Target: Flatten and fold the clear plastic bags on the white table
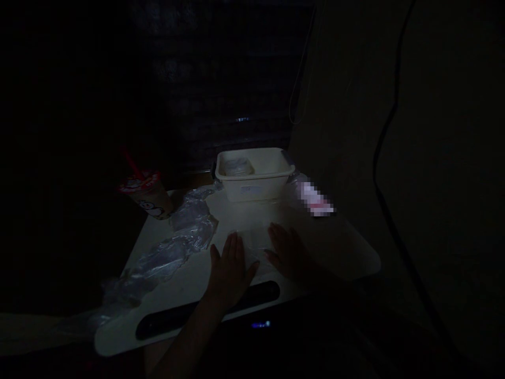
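Left hand (231, 266) lies beside seemingly clear plastic (257, 242), the tub's (274, 188) label (251, 189) unreadable

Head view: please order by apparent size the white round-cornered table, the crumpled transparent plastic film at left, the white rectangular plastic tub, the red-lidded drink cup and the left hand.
1. White round-cornered table
2. Crumpled transparent plastic film
3. White rectangular plastic tub
4. Red-lidded drink cup and left hand: too alike to rank
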A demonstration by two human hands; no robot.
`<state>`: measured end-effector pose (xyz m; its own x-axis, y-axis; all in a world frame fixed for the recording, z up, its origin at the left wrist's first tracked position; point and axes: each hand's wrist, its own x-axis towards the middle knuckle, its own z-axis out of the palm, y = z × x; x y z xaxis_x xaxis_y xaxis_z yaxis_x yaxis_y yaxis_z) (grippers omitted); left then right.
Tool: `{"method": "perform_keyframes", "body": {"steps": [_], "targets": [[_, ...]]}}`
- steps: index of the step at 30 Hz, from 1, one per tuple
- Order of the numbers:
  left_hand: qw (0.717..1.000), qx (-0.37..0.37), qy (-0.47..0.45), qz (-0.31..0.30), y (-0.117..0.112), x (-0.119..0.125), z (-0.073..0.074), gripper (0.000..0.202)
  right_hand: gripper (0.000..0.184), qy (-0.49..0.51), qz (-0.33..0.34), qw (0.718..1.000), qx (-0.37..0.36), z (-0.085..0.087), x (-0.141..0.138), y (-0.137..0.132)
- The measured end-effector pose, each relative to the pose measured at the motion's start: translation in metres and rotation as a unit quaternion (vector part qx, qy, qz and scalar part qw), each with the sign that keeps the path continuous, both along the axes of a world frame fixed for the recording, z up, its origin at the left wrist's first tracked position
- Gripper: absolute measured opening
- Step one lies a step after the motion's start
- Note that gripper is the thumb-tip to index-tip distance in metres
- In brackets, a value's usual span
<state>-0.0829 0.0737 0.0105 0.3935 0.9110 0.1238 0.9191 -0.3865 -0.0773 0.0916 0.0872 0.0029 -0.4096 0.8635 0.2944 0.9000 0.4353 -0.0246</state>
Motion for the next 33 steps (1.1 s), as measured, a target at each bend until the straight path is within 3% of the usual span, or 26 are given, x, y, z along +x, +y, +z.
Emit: {"method": "perform_keyframes", "body": {"steps": [15, 21, 25, 28, 31, 33], "targets": [[1.0, 0.0, -0.023, -0.002, -0.002, -0.002, -0.001, 0.064, 0.046, 0.007, -0.003, 1.0, 0.002, -0.004, 0.001, 0.002], [0.995, -0.055, -0.077, -0.017, 0.001, -0.012, 0.008, 0.054, 0.043, 0.124, -0.038, 0.991, -0.024, -0.019, 0.016, 0.014], [0.992, -0.029, -0.125, -0.014, -0.001, -0.014, 0.019, 0.048, 0.045, 0.16, -0.048, 0.986, -0.029, -0.023, 0.031, 0.018], [0.988, 0.015, -0.126, -0.083, -0.009, -0.003, 0.019, 0.041, 0.046, 0.184, -0.045, 0.981, -0.037, -0.02, 0.035, 0.015], [0.974, 0.053, -0.126, -0.18, -0.018, 0.016, 0.009, 0.032, 0.046, 0.211, -0.042, 0.976, -0.046, -0.016, 0.034, 0.01], [0.969, 0.074, -0.125, -0.201, -0.021, 0.026, 0.0, 0.029, 0.045, 0.23, -0.041, 0.971, -0.055, -0.015, 0.033, 0.008]]}}
